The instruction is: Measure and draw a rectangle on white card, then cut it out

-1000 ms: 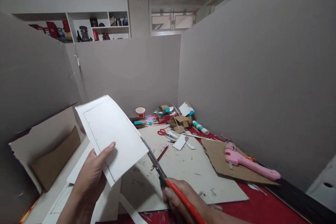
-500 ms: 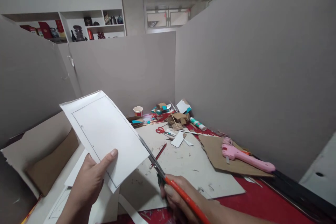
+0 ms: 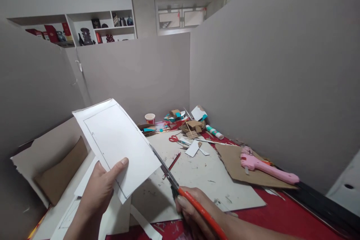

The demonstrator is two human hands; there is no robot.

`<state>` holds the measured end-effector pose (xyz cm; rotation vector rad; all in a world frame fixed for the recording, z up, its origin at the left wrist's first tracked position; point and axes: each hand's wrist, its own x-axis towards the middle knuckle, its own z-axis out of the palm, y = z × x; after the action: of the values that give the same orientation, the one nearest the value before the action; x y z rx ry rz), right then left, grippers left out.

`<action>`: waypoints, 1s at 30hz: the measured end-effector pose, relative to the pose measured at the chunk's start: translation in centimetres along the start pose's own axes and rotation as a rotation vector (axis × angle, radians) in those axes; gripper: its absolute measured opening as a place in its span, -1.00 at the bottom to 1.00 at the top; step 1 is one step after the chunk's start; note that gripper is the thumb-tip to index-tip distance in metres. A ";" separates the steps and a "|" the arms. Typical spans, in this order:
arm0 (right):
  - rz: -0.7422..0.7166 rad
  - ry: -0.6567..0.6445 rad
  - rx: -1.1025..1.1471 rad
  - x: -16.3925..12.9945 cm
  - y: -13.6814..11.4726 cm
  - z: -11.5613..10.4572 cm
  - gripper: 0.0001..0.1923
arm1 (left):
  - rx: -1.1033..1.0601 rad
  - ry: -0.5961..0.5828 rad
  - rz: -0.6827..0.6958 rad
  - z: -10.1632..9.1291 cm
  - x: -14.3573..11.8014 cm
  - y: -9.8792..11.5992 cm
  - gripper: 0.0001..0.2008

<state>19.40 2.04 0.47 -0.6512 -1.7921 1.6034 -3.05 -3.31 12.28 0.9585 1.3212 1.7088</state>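
My left hand point(image 3: 102, 183) grips a white sheet of card point(image 3: 123, 138) by its lower left edge, thumb on top. Pencil lines run near the card's edges, forming a long outline. My right hand point(image 3: 194, 210) is closed around large scissors with orange-red handles point(image 3: 204, 213). Their blades meet the card's right edge, along the pencil line; how far they are parted is hard to make out. Beneath, a white board point(image 3: 197, 180) lies on the red tabletop, with a dark red pencil point(image 3: 174, 161) on it.
Small red-handled scissors point(image 3: 174, 138) and paper scraps point(image 3: 193, 148) lie farther back. A pink glue gun point(image 3: 264, 168) rests on brown cardboard point(image 3: 233, 161) at right. A paper cup point(image 3: 150, 118) and cardboard pieces point(image 3: 194, 127) stand near the grey partition point(image 3: 140, 71). Bent cardboard point(image 3: 62, 172) is at left.
The whole view has shifted slightly, so things appear a little farther right. Both hands keep their grips, and the scissors stay at the card's right edge.
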 end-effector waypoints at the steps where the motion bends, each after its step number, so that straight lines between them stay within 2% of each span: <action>1: -0.005 -0.016 -0.027 0.0 -0.3 -0.1 -0.44 | 0.006 0.004 0.001 -0.1 0.0 0.0 -0.23; 5: -0.071 -0.066 -0.122 0.0 -1.3 -0.4 -0.43 | 0.025 -0.007 0.008 -0.3 0.1 0.0 -0.24; 10: -0.148 -0.098 -0.134 -0.2 -1.8 -0.3 -0.39 | 0.084 -0.014 0.017 -0.2 0.0 -0.1 -0.30; 15: -0.141 -0.087 -0.112 -0.4 -1.7 -0.2 -0.40 | 0.101 -0.011 0.038 -0.2 0.0 -0.1 -0.35; 22: -0.130 -0.075 -0.202 -0.1 -2.0 -1.0 -0.43 | 0.134 -0.017 0.050 0.1 -0.3 0.1 -0.35; 30: -0.143 -0.067 -0.230 -0.2 -2.9 -0.7 -0.42 | 0.100 -0.033 0.046 0.3 -0.2 -0.1 -0.34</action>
<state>20.17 1.99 3.32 -0.5633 -2.0440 1.3511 -2.70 -3.41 12.19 1.0775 1.3835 1.6667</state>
